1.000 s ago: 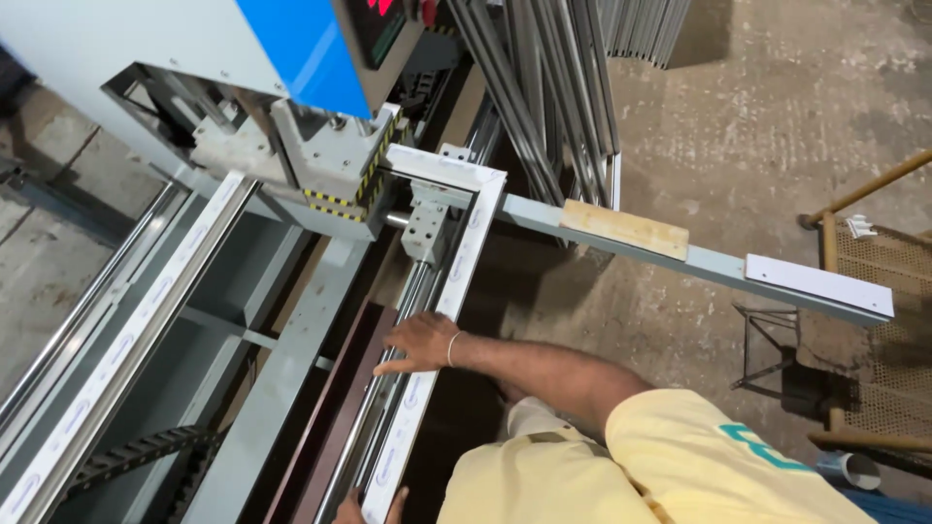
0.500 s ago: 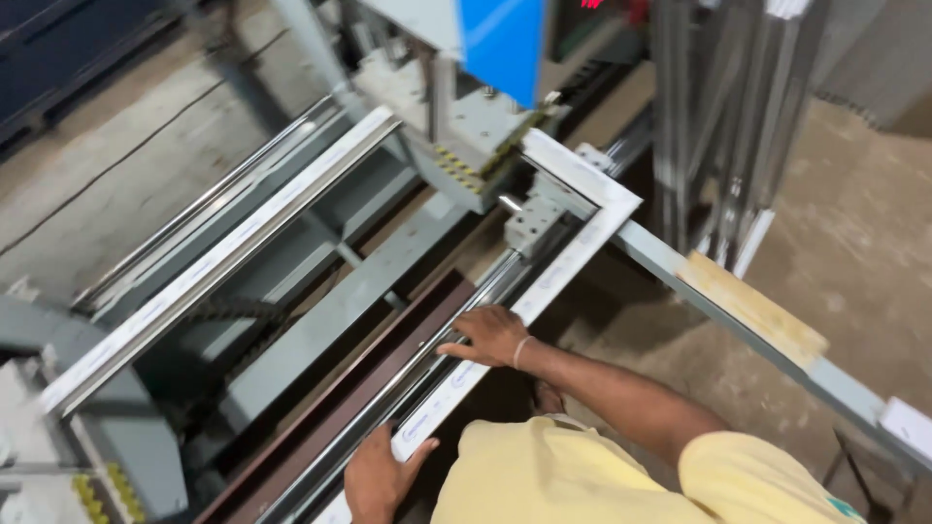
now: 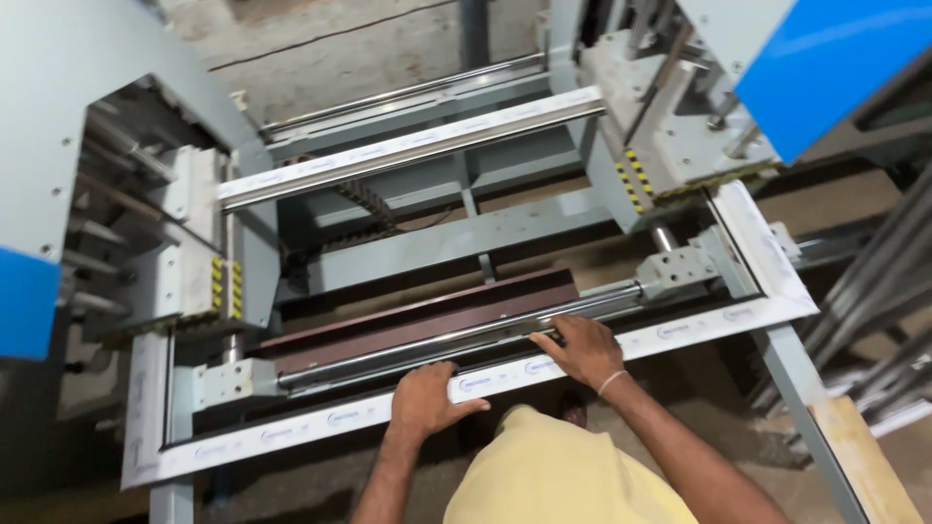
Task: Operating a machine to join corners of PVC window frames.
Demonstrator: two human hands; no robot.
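White frame profile (image 3: 680,333) across the machine bed (image 3: 456,243), both hands (image 3: 427,400) (image 3: 582,349) flat and open on it

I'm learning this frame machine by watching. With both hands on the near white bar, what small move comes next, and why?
Probably press the white profile bar in against the steel rail. Left hand and right hand both rest flat on it, gripping nothing, and its ends sit at both machine heads.
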